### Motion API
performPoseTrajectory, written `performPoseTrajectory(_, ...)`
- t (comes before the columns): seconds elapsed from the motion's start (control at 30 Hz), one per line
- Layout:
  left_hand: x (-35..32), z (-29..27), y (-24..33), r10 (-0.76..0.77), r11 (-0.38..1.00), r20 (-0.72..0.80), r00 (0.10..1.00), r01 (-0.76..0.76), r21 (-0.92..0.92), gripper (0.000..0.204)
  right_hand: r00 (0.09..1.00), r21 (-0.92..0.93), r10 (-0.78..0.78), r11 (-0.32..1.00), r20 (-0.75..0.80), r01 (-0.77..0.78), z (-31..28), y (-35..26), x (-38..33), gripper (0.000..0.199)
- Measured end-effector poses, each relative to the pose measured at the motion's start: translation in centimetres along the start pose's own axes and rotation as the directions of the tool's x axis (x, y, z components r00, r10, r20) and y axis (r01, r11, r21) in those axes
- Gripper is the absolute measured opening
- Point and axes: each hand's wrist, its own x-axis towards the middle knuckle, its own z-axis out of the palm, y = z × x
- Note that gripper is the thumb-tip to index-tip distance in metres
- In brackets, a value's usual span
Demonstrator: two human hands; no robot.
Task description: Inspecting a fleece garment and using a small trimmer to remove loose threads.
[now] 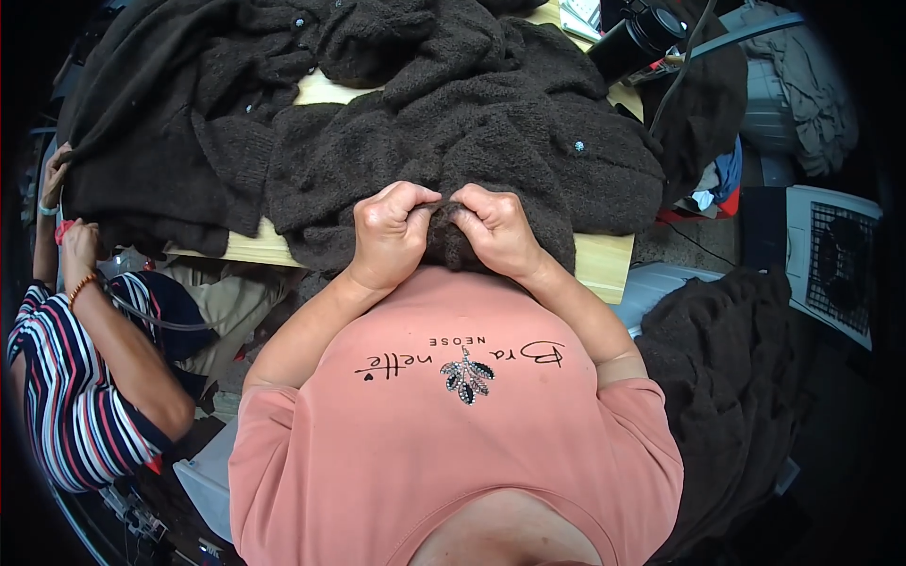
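Dark brown knitted garments lie spread and bunched over the table, the nearest being a thick fuzzy knit garment [491,141]. My left hand [389,231] is closed, thumb and fingers pinching a bit of that garment at the table's near edge. Close beside it, my right hand [498,226] pinches the same fabric, with a narrow strip of knit between the two fists. Below the hands the cloth hangs against my body. A small shiny bead-like ornament [578,146] sits on the garment to the right of my hands.
Pale wood of the table [604,259] shows at the right front corner. A co-worker in a striped top [90,406] handles dark cloth at the left. More dark garments [717,377] are heaped at right, near a white fan-like unit [835,259]. A black cylinder [642,42] stands at the back right.
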Motion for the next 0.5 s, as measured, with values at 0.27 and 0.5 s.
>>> performPoseTrajectory(0.27, -0.2, -0.2, 0.1, 0.487, 0.843, -0.016, 0.873, -0.466, 0.267, 0.020, 0.988, -0.190, -0.141, 0.973, -0.062, 0.127, 0.3, -1.2, 0.6, 0.011)
performPoseTrajectory(0.5, -0.4, 0.3, 0.4, 0.505, 0.855, -0.139, 0.852, -0.473, 0.212, 0.020, 0.911, -0.370, -0.382, 0.878, -0.156, 0.305, 1.1, -1.2, 1.0, 0.012)
